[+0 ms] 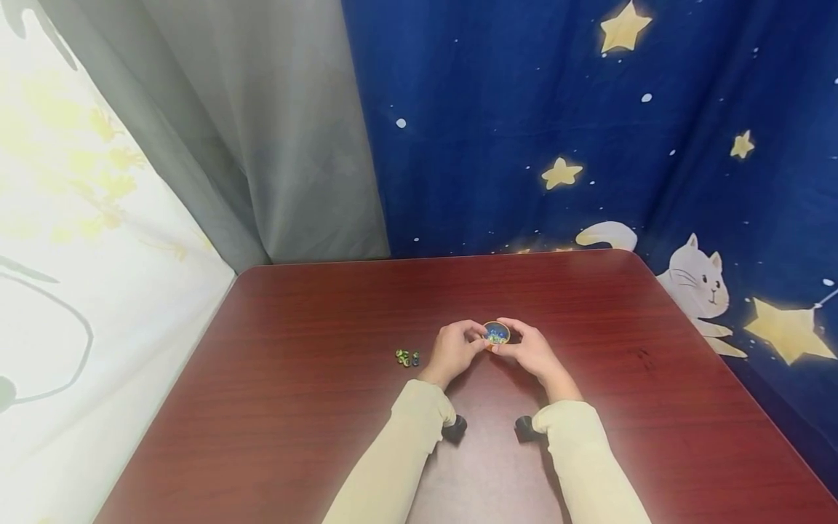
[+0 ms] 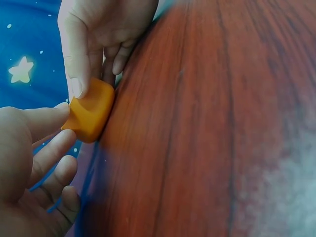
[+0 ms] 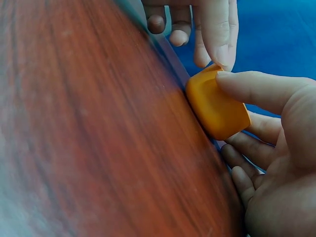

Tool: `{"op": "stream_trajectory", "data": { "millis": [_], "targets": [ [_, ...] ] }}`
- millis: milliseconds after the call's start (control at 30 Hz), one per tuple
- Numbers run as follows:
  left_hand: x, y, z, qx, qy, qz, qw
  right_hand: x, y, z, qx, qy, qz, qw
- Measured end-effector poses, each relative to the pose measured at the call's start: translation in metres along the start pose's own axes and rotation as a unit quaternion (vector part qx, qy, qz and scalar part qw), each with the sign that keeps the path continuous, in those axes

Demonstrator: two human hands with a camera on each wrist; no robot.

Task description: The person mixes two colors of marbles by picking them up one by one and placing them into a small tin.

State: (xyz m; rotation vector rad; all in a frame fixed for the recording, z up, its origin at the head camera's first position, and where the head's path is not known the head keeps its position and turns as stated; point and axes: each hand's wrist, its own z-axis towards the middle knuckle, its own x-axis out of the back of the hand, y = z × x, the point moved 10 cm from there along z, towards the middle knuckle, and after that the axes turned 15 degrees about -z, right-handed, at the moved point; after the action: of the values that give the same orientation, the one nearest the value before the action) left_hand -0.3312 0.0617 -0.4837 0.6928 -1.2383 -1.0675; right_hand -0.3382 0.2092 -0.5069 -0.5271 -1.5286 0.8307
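Observation:
A small orange bowl (image 2: 96,116) with a bluish inside sits low at the table, between the two hands. Small green, white and blue pieces (image 1: 495,338) lie inside it in the head view. My right hand (image 1: 533,354) grips the bowl's right side, thumb in front and fingers behind, as the right wrist view also shows. At the left edge my left hand (image 1: 453,349) pinches the rim between thumb and index finger, its other fingers loosely bent. Left of that hand, several small green and dark beads (image 1: 406,358) lie in a loose cluster.
The dark red wooden table (image 1: 294,422) has rounded far corners. Behind it hang a grey curtain (image 1: 308,145) and a blue curtain (image 1: 484,109) with stars and a white cat. A pale patterned cloth (image 1: 85,291) hangs on the left. Black wrist devices (image 1: 454,429) show beside both cuffs.

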Motion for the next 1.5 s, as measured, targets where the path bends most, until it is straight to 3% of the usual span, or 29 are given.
{"op": "stream_trajectory", "data": {
  "millis": [400, 700, 1233, 1500],
  "targets": [
    [0.005, 0.005, -0.004, -0.006, -0.020, 0.012, 0.9997, 0.000, 0.000, -0.001, 0.000, 0.001, 0.010, 1.000],
    [0.017, 0.014, -0.003, -0.023, -0.025, 0.032, 0.9989, 0.002, 0.000, -0.001, -0.004, 0.007, -0.005, 1.000],
    [0.027, 0.009, -0.005, -0.019, -0.059, 0.070, 0.9957, 0.001, 0.000, -0.002, -0.004, 0.005, -0.011, 1.000],
    [0.039, 0.008, -0.008, -0.017, -0.072, 0.097, 0.9925, 0.001, 0.000, -0.002, -0.011, 0.002, -0.013, 1.000]
  ]
}}
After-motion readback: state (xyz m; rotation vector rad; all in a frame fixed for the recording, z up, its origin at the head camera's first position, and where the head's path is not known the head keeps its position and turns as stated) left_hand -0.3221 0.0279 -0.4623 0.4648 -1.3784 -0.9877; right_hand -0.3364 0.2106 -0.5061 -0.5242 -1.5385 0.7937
